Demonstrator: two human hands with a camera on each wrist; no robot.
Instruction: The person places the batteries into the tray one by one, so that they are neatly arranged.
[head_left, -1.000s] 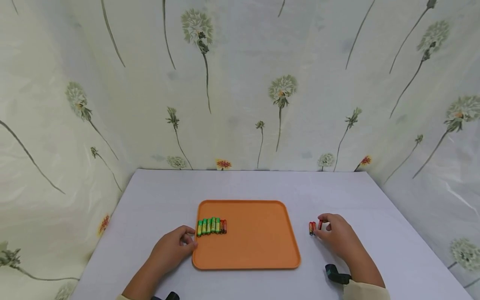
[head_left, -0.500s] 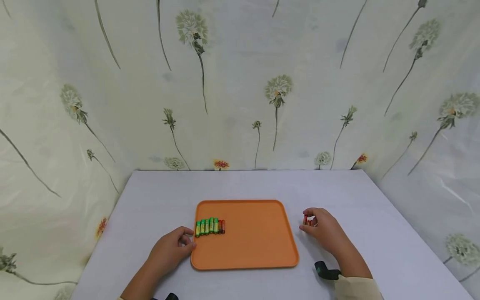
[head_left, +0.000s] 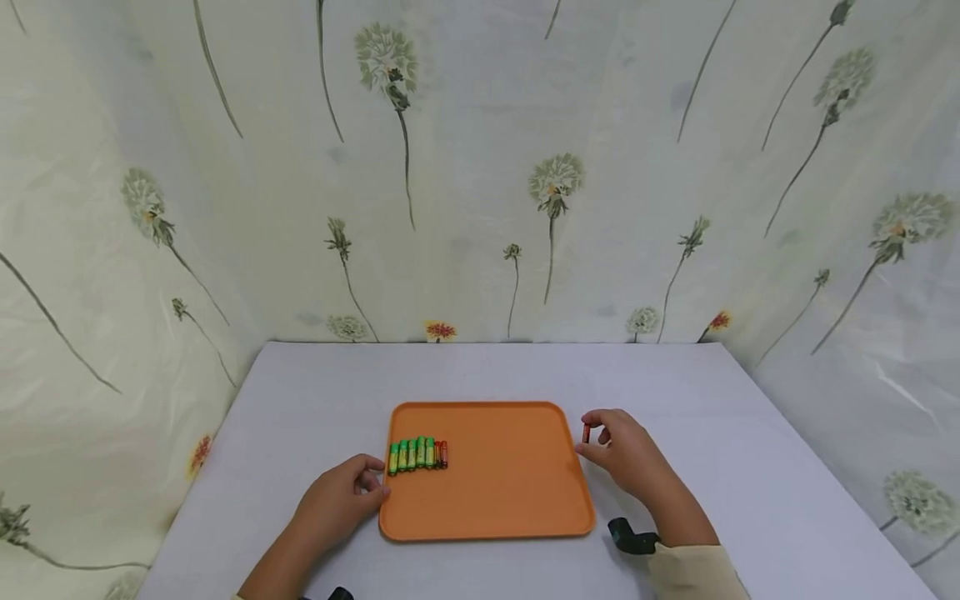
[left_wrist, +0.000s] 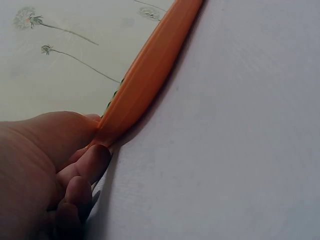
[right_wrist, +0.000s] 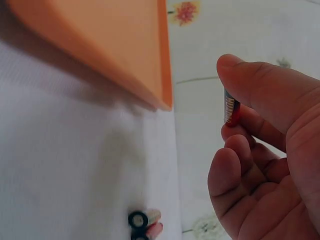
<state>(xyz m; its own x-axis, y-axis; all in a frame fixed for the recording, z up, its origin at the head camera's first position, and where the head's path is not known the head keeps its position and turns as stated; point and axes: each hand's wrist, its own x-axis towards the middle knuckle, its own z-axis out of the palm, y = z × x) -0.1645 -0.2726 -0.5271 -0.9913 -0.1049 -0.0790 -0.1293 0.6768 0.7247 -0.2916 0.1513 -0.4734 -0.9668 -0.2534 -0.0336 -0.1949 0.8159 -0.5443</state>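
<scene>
At the right edge of the orange tray (head_left: 502,500), my right hand (head_left: 622,454) pinches a small red battery (head_left: 587,432) between thumb and fingers, held upright. The right wrist view shows the same red-and-black battery (right_wrist: 230,107) under the thumb, off the table. My left hand (head_left: 341,496) grips the tray's left rim; in the left wrist view the thumb lies over the orange rim (left_wrist: 145,75) with the fingers curled at its side. Inside the tray on the left, several green batteries (head_left: 412,455) stand in a row with two slimmer red batteries (head_left: 441,455) at the row's right end.
Two more batteries (right_wrist: 144,220) lie on the table in the right wrist view; my right hand hides them in the head view. A white cloth (head_left: 675,375) covers the table. Behind it hangs a dandelion-print sheet (head_left: 465,167).
My right hand has lifted the red battery from beside the other two and carried it left to the tray's right edge. The left hand keeps its place on the rim.
</scene>
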